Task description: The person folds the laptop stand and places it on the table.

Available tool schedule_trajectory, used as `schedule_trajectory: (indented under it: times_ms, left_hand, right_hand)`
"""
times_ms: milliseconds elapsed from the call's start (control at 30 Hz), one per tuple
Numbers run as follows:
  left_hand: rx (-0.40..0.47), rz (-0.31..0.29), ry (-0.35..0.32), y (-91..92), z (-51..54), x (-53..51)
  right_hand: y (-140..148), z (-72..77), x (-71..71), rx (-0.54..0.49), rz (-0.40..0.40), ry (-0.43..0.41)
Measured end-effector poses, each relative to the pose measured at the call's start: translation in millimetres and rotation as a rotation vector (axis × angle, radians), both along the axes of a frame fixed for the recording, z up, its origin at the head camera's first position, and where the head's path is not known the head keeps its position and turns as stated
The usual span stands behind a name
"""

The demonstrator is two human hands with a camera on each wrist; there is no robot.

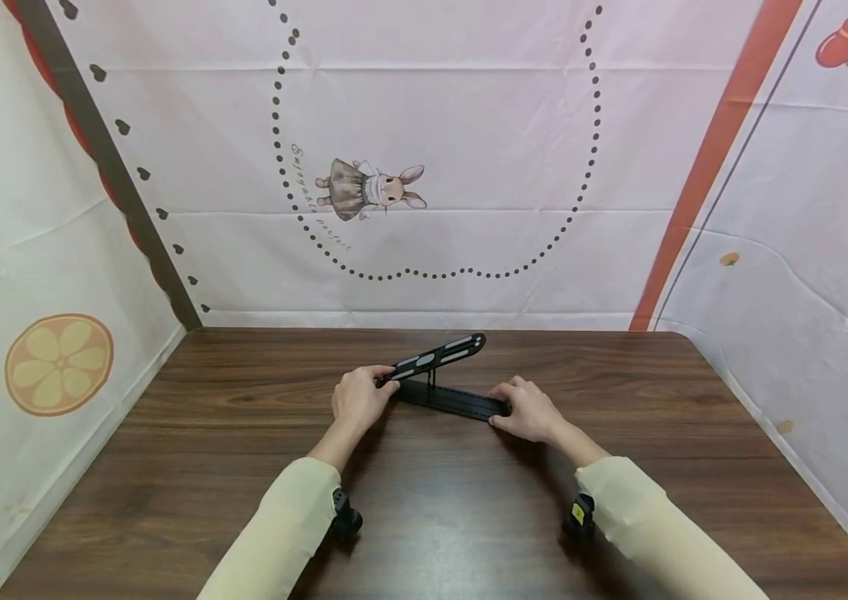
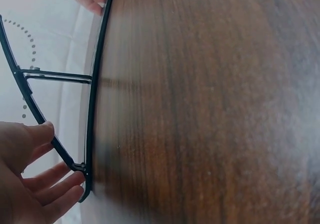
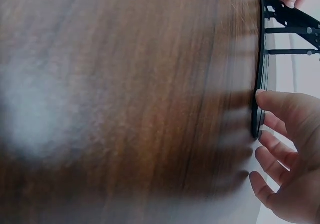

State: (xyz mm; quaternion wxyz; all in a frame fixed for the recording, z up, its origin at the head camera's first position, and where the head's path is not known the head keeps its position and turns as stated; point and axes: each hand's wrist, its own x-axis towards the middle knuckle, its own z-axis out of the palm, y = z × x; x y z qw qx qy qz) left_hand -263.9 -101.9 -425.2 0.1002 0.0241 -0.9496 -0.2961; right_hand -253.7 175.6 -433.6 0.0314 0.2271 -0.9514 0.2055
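A black folding stand rests on the table, its flat base low and its upper arm with grey pads raised at a slant. Thin struts join the two parts. My left hand grips the hinged end, thumb on the upper arm and fingers by the hinge in the left wrist view. My right hand pinches the far end of the base between thumb and fingers; its other fingers are loosely curled.
The brown wooden table spreads around the stand. Behind it hangs a pale printed cloth, with more cloth along both sides. A small black device is strapped at each wrist.
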Motion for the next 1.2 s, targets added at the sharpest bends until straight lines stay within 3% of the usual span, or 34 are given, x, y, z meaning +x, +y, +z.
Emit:
schedule_trajectory:
  times_ms: [267,833,1200]
  left_hand:
    - [0.006,-0.017,0.024,-0.1,-2.2,-3.4]
    - [0.019,-0.098,0.064,-0.9,-6.5,-6.8]
    - [0.039,-0.14,0.036,-0.1,-6.4,-9.5]
  right_hand:
    - [5,1.3,6.7,0.02,0.057,0.022]
    - [7,1.4,22.3,0.048,0.095,0.086]
    - [3,1.5,30.9,0.073,0.164,0.131]
